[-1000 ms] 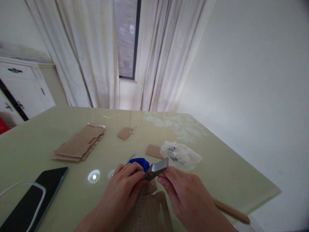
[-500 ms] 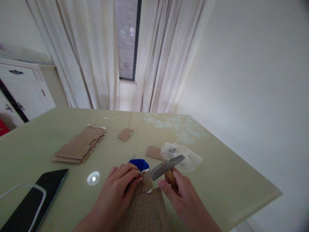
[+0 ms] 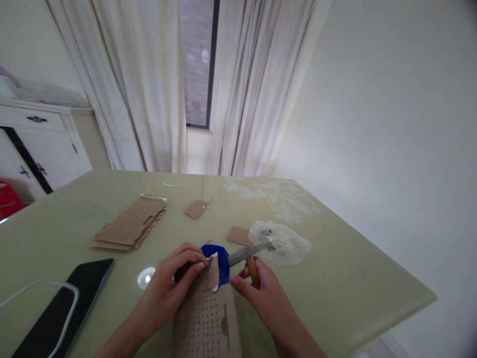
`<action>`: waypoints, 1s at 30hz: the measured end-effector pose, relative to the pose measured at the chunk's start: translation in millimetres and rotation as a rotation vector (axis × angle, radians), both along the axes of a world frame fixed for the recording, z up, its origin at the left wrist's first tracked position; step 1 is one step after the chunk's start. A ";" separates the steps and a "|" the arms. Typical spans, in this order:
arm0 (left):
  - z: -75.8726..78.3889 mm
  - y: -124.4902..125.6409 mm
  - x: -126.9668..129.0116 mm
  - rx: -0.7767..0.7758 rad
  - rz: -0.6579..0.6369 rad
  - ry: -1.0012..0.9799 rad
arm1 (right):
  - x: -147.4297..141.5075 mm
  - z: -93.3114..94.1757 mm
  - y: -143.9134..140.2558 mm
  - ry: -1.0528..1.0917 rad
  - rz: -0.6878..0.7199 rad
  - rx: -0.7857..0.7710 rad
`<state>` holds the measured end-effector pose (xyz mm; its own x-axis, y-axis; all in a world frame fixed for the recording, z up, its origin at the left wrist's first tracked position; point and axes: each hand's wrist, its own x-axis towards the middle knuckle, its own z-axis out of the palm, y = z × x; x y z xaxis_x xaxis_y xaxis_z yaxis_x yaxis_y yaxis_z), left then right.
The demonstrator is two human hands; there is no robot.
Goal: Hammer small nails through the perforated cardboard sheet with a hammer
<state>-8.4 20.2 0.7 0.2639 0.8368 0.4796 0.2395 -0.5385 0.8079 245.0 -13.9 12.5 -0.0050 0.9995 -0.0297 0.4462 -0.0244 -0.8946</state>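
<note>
My left hand (image 3: 182, 271) is closed in a pinch on a small thin nail, at the far end of a brown cardboard piece (image 3: 204, 318) with rows of small holes. That end is torn, showing white at its edge. My right hand (image 3: 264, 293) grips the wooden handle of a hammer (image 3: 248, 253). The metal head lies level, just right of a blue container (image 3: 223, 256) partly hidden behind the cardboard and my left hand. What the container holds is too small to make out.
A stack of perforated cardboard (image 3: 128, 223) lies at left, above a black tablet (image 3: 70, 298) with a white cable (image 3: 76, 298). Small cardboard pieces (image 3: 196, 209) and a clear plastic bag (image 3: 286, 241) holding dark bits are farther back. A white wall (image 3: 391, 149) stands at right.
The hammer head has turned and shifted slightly left. My left hand and the cardboard's torn end have moved a little left, showing more of the blue container.
</note>
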 end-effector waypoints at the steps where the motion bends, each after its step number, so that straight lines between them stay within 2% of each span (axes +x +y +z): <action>1: 0.0 1.8 -2.4 -0.025 0.006 -0.012 | -2.9 -0.9 0.9 -0.008 0.012 0.009; 10: 5.6 8.1 -8.5 -0.130 0.042 -0.079 | -12.7 -1.1 20.3 -0.015 0.040 0.023; 14: 17.1 14.8 -5.2 -0.147 0.031 0.025 | -11.8 -1.2 33.0 -0.012 0.067 0.024; 19: 34.6 41.8 5.5 -0.170 0.017 0.265 | -9.9 -0.8 50.8 -0.067 0.043 0.057; 26: 42.0 67.1 12.6 -0.183 -0.002 0.305 | -5.7 3.7 64.1 -0.063 0.025 0.075; 30: 46.8 76.6 8.9 -0.245 -0.052 0.321 | -4.9 6.6 71.9 -0.046 0.012 0.062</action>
<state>0.5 96.8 47.5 0.4126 0.8978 0.1538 0.4780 -0.3572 0.8024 240.0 58.0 19.0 -0.0166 0.9994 0.0319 0.4867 0.0359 -0.8728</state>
